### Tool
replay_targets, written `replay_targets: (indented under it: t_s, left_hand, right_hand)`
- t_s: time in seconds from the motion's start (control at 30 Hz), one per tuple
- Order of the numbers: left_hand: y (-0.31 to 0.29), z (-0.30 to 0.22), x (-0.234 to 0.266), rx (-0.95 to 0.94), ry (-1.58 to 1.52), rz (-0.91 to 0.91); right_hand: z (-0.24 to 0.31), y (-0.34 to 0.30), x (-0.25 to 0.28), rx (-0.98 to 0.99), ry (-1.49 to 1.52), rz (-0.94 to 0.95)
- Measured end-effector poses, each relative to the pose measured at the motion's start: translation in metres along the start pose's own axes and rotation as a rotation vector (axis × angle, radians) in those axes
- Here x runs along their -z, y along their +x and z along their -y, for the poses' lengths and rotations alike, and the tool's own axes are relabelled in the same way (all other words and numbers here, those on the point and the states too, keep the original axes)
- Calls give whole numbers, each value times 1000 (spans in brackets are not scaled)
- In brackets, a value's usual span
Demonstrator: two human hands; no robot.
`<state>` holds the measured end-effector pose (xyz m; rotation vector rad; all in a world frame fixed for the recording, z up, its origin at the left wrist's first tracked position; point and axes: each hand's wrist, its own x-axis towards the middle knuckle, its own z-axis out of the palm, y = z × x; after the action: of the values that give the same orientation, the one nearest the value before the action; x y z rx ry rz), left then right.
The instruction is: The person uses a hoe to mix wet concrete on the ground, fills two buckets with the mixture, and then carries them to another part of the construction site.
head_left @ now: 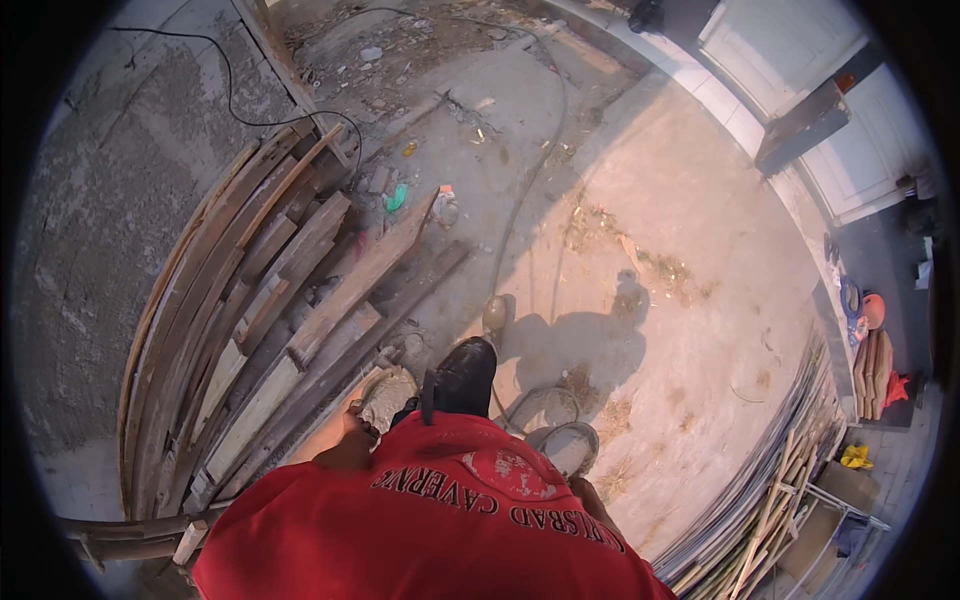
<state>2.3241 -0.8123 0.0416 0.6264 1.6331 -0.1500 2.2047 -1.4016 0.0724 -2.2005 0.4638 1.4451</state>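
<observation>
My left hand (356,434) is low and left of my red shirt, its fingers curled at the rim of a round grey bucket (392,398) coated with cement-like material. To the right of my body stands or hangs a second grey bucket (570,446), its inside grey too. My right hand (590,494) is just below that bucket's near side, mostly covered by the shirt, so its fingers cannot be made out. One dark trouser leg (465,376) and a dusty shoe (497,314) extend forward between the two buckets.
Long wooden boards (300,340) are piled close on my left. A hose (518,205) trails along the dusty concrete floor ahead. Rubble (400,50) lies at the far left. Thin poles (770,490) are stacked at right, near white doors (780,50) and a grey ledge (803,128).
</observation>
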Motion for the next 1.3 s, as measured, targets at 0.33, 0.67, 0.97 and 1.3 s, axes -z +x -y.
replay_targets:
  t_s: [0.33,0.67,0.97,1.3]
  left_hand:
    - [-24,-50,-331,-32,-39,-82]
    - [-114,-174,-613,-31,-208,444]
    - [-125,-310,-834,-100,-252,291]
    - [-76,-456,-921,-102,-525,30]
  right_hand:
    - [108,111,309,14,-102,-110]
    - [231,229,594,95,-207,-127]
    - [408,332,820,159,-329,-51]
    - [690,477,1032,255,-626,38]
